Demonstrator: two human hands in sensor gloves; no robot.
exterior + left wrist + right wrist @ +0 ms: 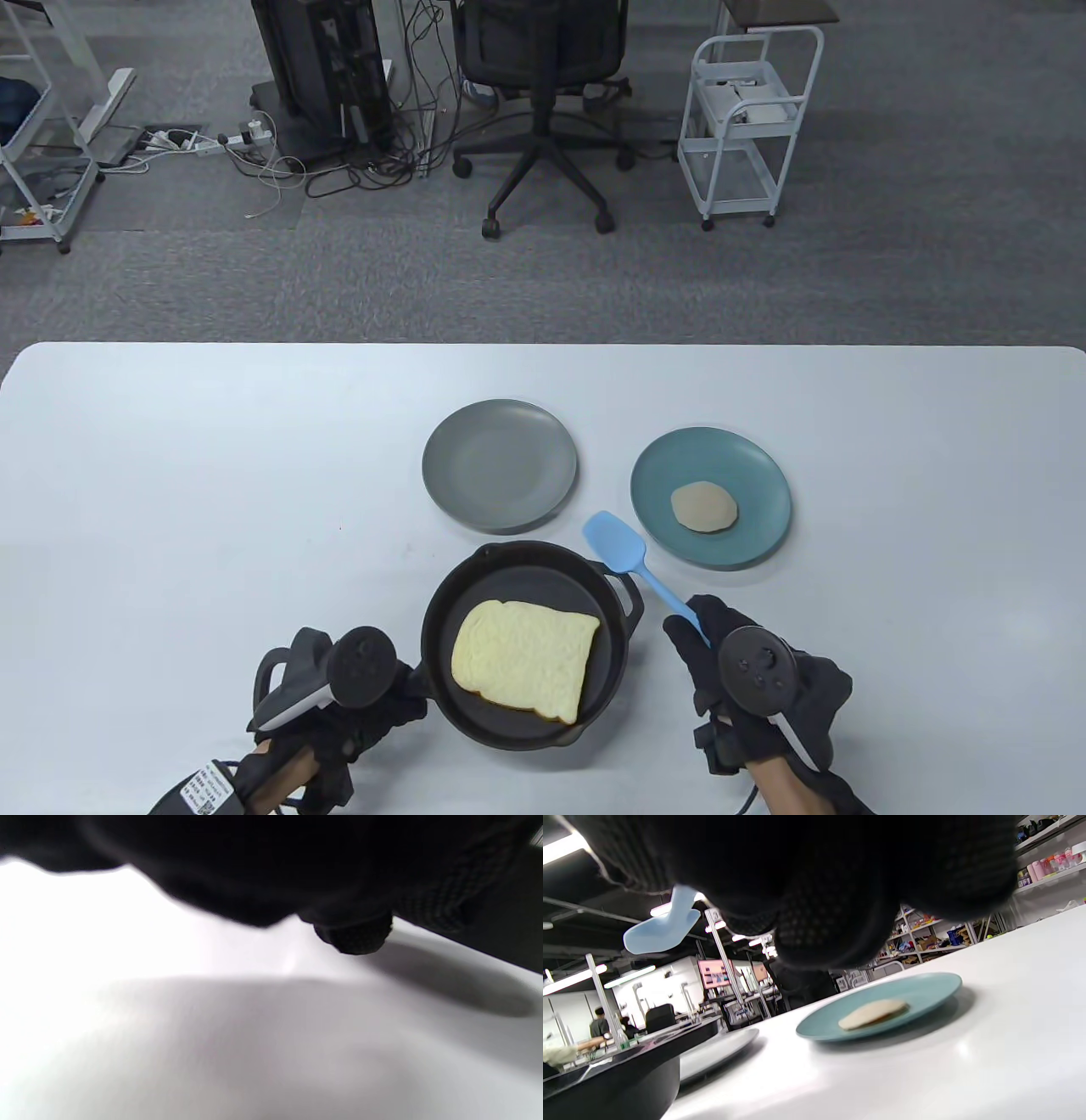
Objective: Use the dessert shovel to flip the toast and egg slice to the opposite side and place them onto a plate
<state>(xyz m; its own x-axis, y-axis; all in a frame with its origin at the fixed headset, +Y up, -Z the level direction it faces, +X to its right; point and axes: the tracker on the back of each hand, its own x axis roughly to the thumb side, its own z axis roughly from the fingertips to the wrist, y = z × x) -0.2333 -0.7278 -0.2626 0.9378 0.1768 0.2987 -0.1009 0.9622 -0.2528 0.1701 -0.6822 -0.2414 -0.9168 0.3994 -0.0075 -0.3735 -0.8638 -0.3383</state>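
Observation:
A slice of toast (pixel 526 660) lies pale side up in the black cast-iron pan (pixel 441 611) at the table's front centre. The round egg slice (pixel 704 508) (pixel 874 1013) rests on the teal plate (pixel 747 463) (pixel 925 988). My right hand (pixel 704 632) grips the handle end of the blue dessert shovel (pixel 615 543), whose blade (pixel 657 929) hangs in the air between the pan and the teal plate. My left hand (pixel 373 705) is curled at the pan's lower-left side, where the handle is hidden under the glove and tracker.
An empty grey plate (pixel 499 465) (pixel 721 1052) stands just behind the pan, left of the teal plate. The pan's small helper handle (pixel 632 594) points toward the shovel. White table (pixel 170 509) stretches wide to the left and right.

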